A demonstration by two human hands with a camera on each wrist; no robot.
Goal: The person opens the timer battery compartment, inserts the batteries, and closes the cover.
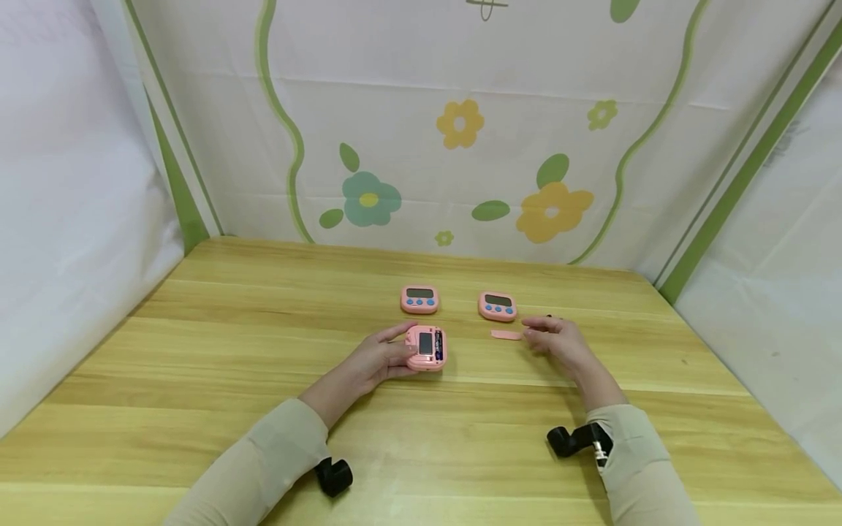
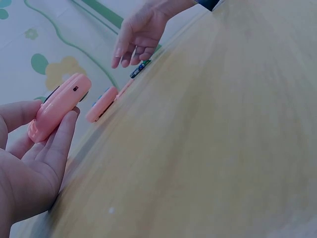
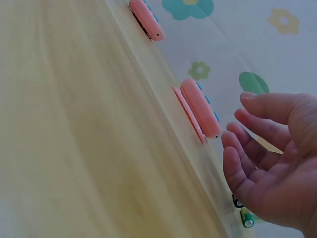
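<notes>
Your L hand (image 1: 378,359) pinches the held timer (image 1: 426,342) firmly btwn thumb and fingers; unit is pink, raised off the table (image 1: 230,351), back side twd you, w/ a dark batt. (image 1: 438,345) in its R slot. Rear L timer (image 1: 419,300) lies just beyond, face up. Farther R, rear R timer (image 1: 498,307) also lies face up; pink strip (image 1: 506,335) lies flat just in front of it. Your R hand (image 1: 559,345), nr strip end, is partly spread, fingers loosely bent, nothing gripped. Loose batts. (image 3: 247,218) lie nr it; contact: can't tell.
</notes>
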